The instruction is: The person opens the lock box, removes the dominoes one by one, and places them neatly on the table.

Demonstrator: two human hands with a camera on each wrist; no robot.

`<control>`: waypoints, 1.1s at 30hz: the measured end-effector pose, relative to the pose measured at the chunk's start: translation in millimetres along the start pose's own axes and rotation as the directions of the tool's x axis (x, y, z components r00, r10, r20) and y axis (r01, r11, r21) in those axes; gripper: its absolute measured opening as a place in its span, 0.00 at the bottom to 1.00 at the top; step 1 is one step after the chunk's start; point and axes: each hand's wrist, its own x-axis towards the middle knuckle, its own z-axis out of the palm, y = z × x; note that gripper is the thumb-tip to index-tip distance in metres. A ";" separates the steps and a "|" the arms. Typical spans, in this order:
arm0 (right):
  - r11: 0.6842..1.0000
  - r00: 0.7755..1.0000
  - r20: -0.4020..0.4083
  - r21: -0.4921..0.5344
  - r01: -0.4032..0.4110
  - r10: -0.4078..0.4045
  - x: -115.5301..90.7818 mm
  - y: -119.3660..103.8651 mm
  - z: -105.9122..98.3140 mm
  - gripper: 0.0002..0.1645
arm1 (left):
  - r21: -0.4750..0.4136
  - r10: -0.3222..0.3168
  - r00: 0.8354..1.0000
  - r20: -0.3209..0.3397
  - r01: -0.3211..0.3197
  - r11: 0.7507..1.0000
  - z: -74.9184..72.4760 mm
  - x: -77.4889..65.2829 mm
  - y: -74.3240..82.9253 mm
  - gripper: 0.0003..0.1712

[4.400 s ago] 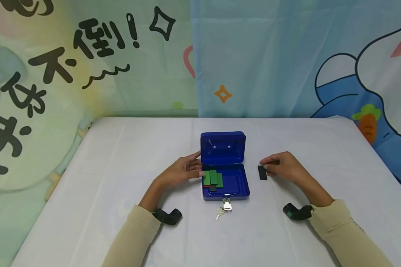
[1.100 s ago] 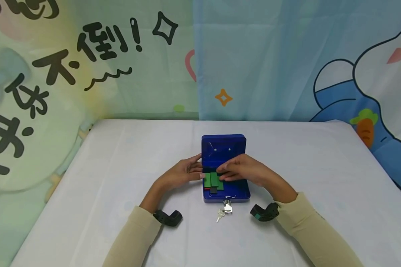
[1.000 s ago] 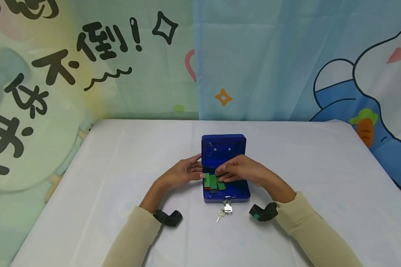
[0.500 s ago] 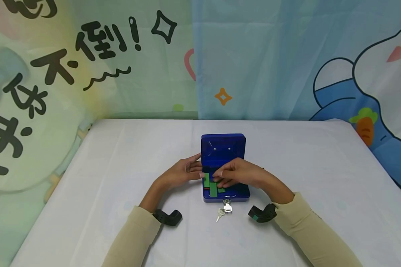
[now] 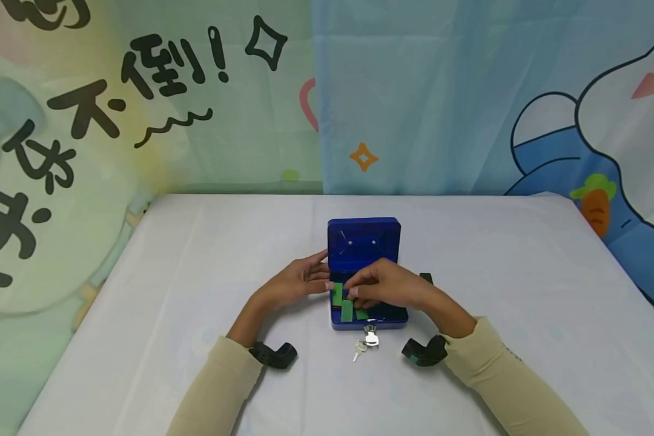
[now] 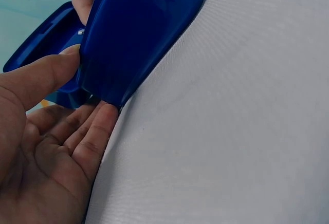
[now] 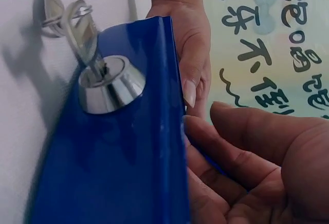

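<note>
A blue metal cash box [image 5: 364, 229] stands with its lid raised in the head view. The left hand [image 5: 300, 280] holds the box's left side, thumb [image 6: 64, 64] over the rim and fingers along the outer wall. My right hand [image 5: 389, 284] reaches over the right wall, its fingertips down among flat green blocks inside. One green block [image 5: 337, 294] lies by the left wall, a second green block [image 5: 347, 310] nearer the front, and another green block [image 5: 362, 314] shows partly under the fingers. Whether the right fingers pinch a block I cannot tell.
A silver lock [image 7: 112, 85] with a key in it sits on the box's front wall; a spare key [image 5: 358, 349] hangs beside it. A black block [image 5: 426, 277] lies on the white-covered table [image 5: 223, 242], half hidden behind the right forearm. A printed curtain [image 5: 414, 91] stands behind.
My right hand has left the black block beside the box and moved left into the box. The green blocks have been shifted forward and spread apart. The left hand has stayed in place.
</note>
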 end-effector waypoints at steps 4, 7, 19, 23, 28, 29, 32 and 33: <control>0.991 0.999 -0.028 -0.132 0.036 -0.040 1.4 -2.6 2.8 0.15 | -0.009 -0.004 1.000 0.004 0.004 1.000 -0.2 0.0 -0.2 0.45; 0.975 0.996 -0.026 -0.210 0.075 -0.083 3.9 -1.8 5.7 0.14 | -0.016 -0.008 1.000 0.008 0.008 1.000 -1.4 3.3 -6.8 0.45; 0.956 0.997 -0.006 -0.286 0.071 -0.076 6.6 -1.0 16.7 0.10 | -0.009 0.024 1.000 -0.003 -0.024 1.000 -3.2 12.9 -28.2 0.45; 0.956 0.996 -0.021 -0.281 0.082 -0.091 4.4 -2.2 17.7 0.10 | -0.003 0.026 1.000 -0.008 -0.026 1.000 -3.0 12.5 -27.4 0.45; 0.959 0.993 -0.046 -0.268 0.095 -0.111 1.5 -1.7 16.3 0.10 | 0.002 0.019 1.000 -0.014 -0.019 1.000 -3.3 11.6 -27.2 0.45; 0.960 0.993 -0.052 -0.265 0.093 -0.111 1.0 -1.1 15.8 0.10 | -0.001 0.017 1.000 -0.012 -0.017 1.000 -3.4 11.7 -27.3 0.45; 0.970 0.993 -0.072 -0.230 0.079 -0.098 -1.0 1.6 14.0 0.10 | -0.008 0.014 1.000 -0.002 -0.014 1.000 -3.5 12.1 -27.4 0.45; 0.973 0.992 -0.077 -0.217 0.077 -0.096 -1.7 2.2 13.4 0.10 | -0.012 0.014 1.000 0.000 -0.014 1.000 -3.5 12.2 -27.4 0.45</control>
